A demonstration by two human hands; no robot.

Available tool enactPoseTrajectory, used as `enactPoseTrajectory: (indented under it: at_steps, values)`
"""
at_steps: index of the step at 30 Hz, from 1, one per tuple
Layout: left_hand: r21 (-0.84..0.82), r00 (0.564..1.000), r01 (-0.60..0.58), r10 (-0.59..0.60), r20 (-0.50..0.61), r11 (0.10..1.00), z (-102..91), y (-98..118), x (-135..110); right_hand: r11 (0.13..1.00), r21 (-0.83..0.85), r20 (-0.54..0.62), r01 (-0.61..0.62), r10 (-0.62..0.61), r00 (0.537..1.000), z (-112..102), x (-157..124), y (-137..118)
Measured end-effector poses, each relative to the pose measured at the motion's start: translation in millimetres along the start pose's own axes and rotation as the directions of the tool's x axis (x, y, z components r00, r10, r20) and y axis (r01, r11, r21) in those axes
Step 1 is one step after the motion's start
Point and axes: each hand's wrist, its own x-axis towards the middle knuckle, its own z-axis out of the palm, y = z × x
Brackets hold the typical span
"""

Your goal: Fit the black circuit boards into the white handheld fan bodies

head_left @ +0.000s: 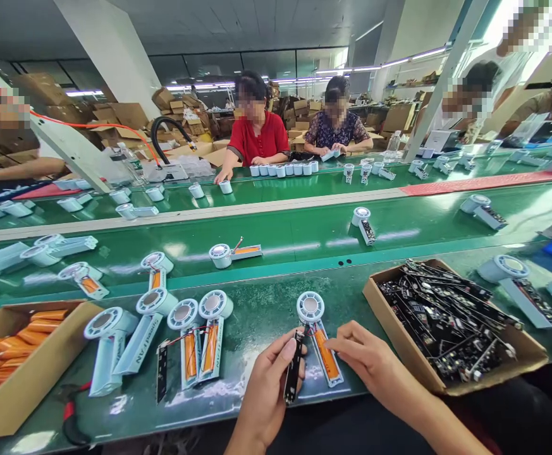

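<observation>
My left hand (272, 379) grips a narrow black circuit board (294, 370) upright between thumb and fingers. Just right of it lies a light-blue handheld fan (310, 308), its round head pointing away from me and its open handle showing an orange battery (325, 354). Thin wires run near the fan's neck, close to the top of the board. My right hand (370, 363) is beside the handle, fingers curled together with their tips at the battery's right edge; whatever they pinch is hidden. Left of my hands, another circuit board (162, 373) is wired to a fan (183, 315).
A carton of black circuit boards (451, 328) stands at right, a carton of orange batteries (24, 344) at left. Red-handled pliers (71, 414) lie near the front edge. Several fans rest along the green conveyor (294, 234). Co-workers sit across, one in a red shirt (263, 139).
</observation>
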Motion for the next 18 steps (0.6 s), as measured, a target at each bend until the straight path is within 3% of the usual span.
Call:
enactPoseTrajectory:
  at_steps: [4, 7, 11, 13, 16, 18]
  values:
    - [0.018, 1.0, 0.012, -0.012, -0.003, 1.0, 0.0, 3, -1, 0.999, 0.028, -0.027, 0.024, -0.023, 0.999, 11, 10, 7]
    - [0.033, 1.0, 0.003, -0.002, -0.027, 0.999, -2.0, 4, -2, 0.982, 0.187, -0.108, 0.024, -0.004, 0.994, 16, 19, 9]
    - [0.102, 0.999, -0.019, 0.024, -0.047, 0.995, -3.6, 4, -4, 0.842, 0.53, -0.197, -0.097, 0.234, 0.952, 28, 29, 6]
    - [0.164, 0.998, -0.041, 0.047, -0.034, 0.986, -1.7, 3, -5, 0.768, 0.625, -0.207, -0.14, 0.336, 0.919, 35, 34, 2]
    - [0.256, 0.996, -0.078, 0.085, -0.015, 0.963, 2.8, 2, -7, 0.787, 0.595, -0.248, -0.163, 0.373, 0.894, 42, 39, -5]
    - [0.289, 0.995, -0.091, 0.097, -0.004, 0.953, 5.1, 2, -7, 0.863, 0.488, -0.285, -0.131, 0.3, 0.91, 42, 39, -10]
